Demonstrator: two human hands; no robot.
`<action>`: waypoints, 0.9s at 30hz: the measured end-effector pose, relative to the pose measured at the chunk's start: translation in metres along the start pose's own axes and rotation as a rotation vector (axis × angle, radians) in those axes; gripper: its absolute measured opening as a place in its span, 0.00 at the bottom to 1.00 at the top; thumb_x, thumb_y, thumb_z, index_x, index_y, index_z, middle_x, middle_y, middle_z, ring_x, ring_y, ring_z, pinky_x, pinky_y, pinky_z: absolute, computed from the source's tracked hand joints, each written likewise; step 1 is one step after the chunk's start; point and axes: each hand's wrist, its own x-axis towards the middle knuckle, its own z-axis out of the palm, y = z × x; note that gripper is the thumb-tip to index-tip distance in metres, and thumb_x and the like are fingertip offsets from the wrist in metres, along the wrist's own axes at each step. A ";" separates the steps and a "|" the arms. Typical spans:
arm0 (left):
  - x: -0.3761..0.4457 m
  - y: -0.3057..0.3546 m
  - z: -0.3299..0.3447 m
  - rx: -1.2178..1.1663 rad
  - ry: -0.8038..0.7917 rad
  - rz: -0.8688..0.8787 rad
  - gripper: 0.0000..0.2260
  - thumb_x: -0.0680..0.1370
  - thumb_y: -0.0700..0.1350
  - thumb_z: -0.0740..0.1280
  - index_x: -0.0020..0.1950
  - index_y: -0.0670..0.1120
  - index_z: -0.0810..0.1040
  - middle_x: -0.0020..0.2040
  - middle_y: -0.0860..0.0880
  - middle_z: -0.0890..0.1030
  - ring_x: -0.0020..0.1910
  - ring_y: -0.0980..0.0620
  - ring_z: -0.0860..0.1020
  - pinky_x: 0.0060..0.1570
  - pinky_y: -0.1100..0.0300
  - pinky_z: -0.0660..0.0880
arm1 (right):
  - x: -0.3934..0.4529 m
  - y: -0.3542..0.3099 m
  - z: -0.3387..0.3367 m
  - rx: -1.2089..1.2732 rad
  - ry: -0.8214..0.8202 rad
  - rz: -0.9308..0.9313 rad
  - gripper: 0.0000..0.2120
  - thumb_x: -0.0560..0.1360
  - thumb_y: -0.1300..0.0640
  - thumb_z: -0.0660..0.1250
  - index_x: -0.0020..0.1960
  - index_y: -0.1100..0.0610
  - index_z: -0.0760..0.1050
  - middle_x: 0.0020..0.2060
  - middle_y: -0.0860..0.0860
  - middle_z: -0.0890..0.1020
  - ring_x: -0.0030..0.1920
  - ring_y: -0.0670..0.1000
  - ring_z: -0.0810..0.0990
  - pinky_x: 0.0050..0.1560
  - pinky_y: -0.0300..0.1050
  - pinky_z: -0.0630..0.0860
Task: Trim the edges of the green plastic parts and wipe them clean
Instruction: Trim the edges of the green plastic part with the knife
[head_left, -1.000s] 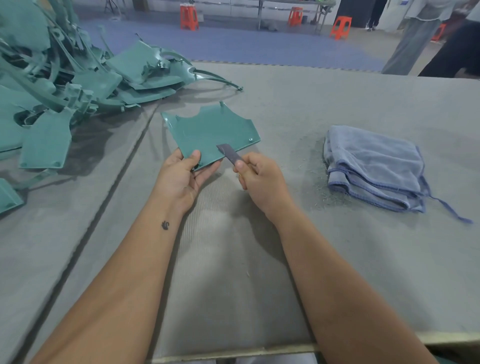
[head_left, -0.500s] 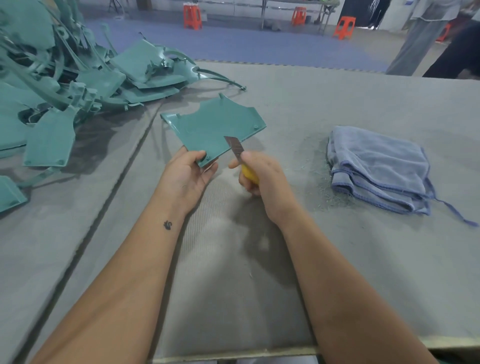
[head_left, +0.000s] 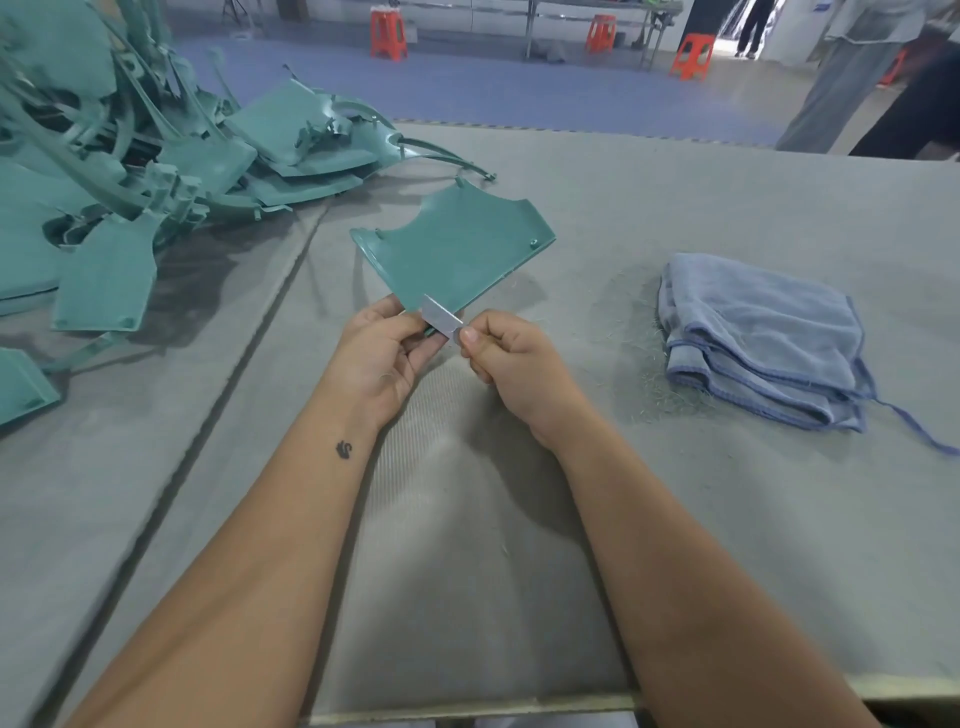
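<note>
A green part (head_left: 457, 249) is held above the grey bench (head_left: 675, 519), tilted, with its near corner pinched in the left hand (head_left: 382, 358). The left thumb is laid on the upper face of that corner and the other fingers are curled beneath it. A notch is cut into the part's far edge, and a small boss is seen near its right corner. A blade (head_left: 441, 319) is gripped in the right hand (head_left: 511, 366), the thumb pressed near its base and the fingers curled round the rest of the knife, whose handle is hidden in the fist. The blade is laid against the part's near edge, just beside the left thumb. Both forearms are stretched out over the bench, and a small dark tattoo (head_left: 344, 449) is borne on the left one.

A pile (head_left: 130, 156) of further green parts is heaped at the left of the bench, well apart from the held one. A folded blue cloth (head_left: 758, 338) is laid to the right, untouched, with fine shavings (head_left: 639, 332) scattered on the bench beside it. Orange stools (head_left: 387, 34) are stood on the blue floor beyond, and standing people (head_left: 852, 78) are seen in part at the upper right.
</note>
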 end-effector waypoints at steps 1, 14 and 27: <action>0.000 0.000 0.000 0.008 0.008 -0.005 0.11 0.78 0.27 0.58 0.51 0.37 0.78 0.40 0.45 0.85 0.39 0.51 0.84 0.38 0.63 0.81 | 0.000 0.001 0.000 -0.007 0.017 -0.002 0.15 0.80 0.61 0.61 0.35 0.52 0.71 0.24 0.44 0.68 0.29 0.47 0.63 0.31 0.40 0.62; 0.000 -0.001 0.000 0.044 0.050 -0.039 0.11 0.78 0.28 0.58 0.54 0.36 0.78 0.42 0.43 0.85 0.41 0.50 0.85 0.37 0.64 0.80 | -0.002 -0.002 -0.001 -0.029 0.091 -0.020 0.14 0.79 0.61 0.62 0.36 0.52 0.72 0.30 0.50 0.69 0.33 0.49 0.65 0.34 0.41 0.64; -0.001 -0.002 0.001 0.046 0.027 -0.045 0.12 0.79 0.28 0.57 0.51 0.37 0.78 0.42 0.44 0.85 0.41 0.51 0.85 0.36 0.65 0.80 | -0.004 -0.002 -0.004 -0.008 0.121 -0.032 0.14 0.79 0.61 0.62 0.36 0.52 0.73 0.27 0.48 0.69 0.32 0.47 0.65 0.31 0.34 0.63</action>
